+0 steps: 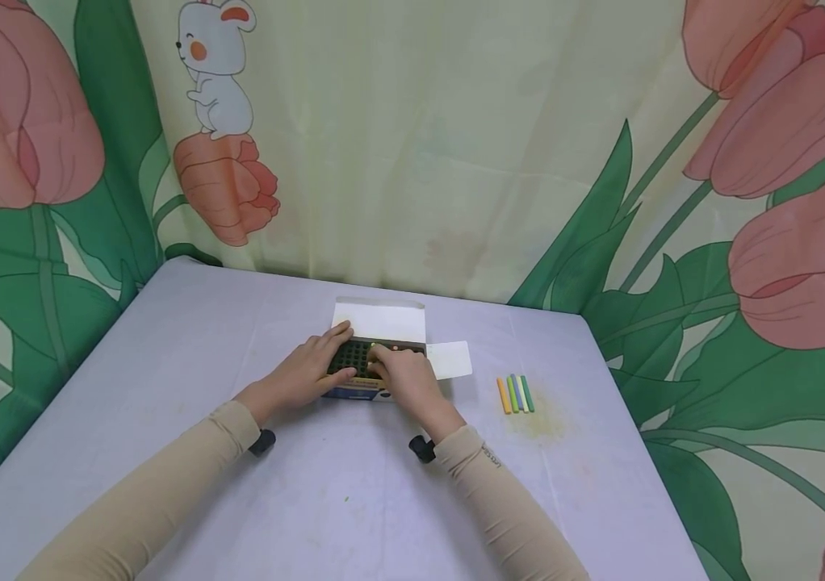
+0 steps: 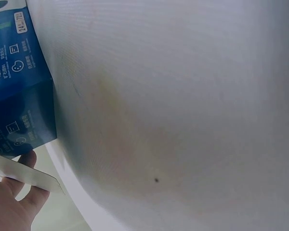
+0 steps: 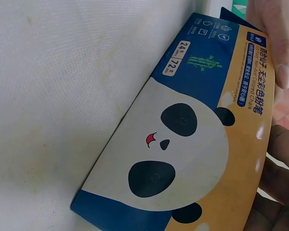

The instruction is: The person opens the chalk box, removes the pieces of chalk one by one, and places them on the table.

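An opened box of coloured chalk (image 1: 354, 394) stands at the middle of the table, its inside a dark grid of holes. My left hand (image 1: 303, 369) rests over the box's left end, thumb straight along the front edge and fingers stretched to the back. In the left wrist view, fingers (image 2: 36, 199) lie at a white side flap (image 2: 31, 175). My right hand (image 1: 408, 378) reaches over the grid, fingertips curled in a pinch at a small yellowish chalk stick (image 1: 370, 365), mostly hidden by the hand. The right wrist view shows the box's panda front (image 3: 192, 144).
Several chalk sticks (image 1: 514, 394) in orange, greens, blue and pale yellow lie side by side to the right, next to a yellowish dust stain (image 1: 546, 420). The box's white lid (image 1: 379, 320) stands raised behind it, and a white flap (image 1: 450, 360) sticks out right.
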A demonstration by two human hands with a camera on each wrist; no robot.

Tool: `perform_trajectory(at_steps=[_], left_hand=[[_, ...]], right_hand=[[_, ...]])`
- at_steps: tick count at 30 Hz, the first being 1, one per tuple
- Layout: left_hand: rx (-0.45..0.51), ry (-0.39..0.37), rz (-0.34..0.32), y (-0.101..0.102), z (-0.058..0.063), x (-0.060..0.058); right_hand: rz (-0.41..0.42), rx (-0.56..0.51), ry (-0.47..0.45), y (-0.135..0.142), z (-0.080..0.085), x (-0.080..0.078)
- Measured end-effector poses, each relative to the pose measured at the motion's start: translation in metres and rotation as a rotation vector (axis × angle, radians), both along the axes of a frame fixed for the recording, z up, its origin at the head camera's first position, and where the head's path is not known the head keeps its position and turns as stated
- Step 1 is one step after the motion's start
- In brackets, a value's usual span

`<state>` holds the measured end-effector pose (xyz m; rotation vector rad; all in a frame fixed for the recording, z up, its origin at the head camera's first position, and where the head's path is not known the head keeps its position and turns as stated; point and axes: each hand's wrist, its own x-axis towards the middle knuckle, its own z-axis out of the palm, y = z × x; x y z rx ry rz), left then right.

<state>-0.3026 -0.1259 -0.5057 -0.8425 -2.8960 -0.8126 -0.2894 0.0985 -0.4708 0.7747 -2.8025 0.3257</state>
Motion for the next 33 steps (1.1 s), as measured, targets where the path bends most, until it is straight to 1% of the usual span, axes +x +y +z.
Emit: perform_trajectory(at_steps=[8, 15, 20, 28, 33], left_hand=[[0.004, -0.007, 0.001, 0.0006, -0.0007, -0.0006], [-0.003, -0.016, 0.008, 0.0011, 0.0017, 0.0005], [-0.015, -0.012, 0.012, 0.0011, 0.0005, -0.0004], [-0.011, -0.003, 0.009, 0.0008, -0.0040, -0.0020], [-0.007, -0.002, 0.012, 0.0007, -0.0035, -0.0020]], right_hand=[[0.012, -0.020, -0.015, 0.0016, 0.0005, -0.0008], [0.015, -0.032, -0.035, 0.0021, 0.0024, -0.0010], [0.021, -0.031, -0.032, 0.0019, 0.0038, -0.0005], [0.007, -0.042, -0.066, 0.0020, 0.0030, 0.0003], [0.001, -0.046, -0.064, 0.0013, 0.0029, -0.0006]])
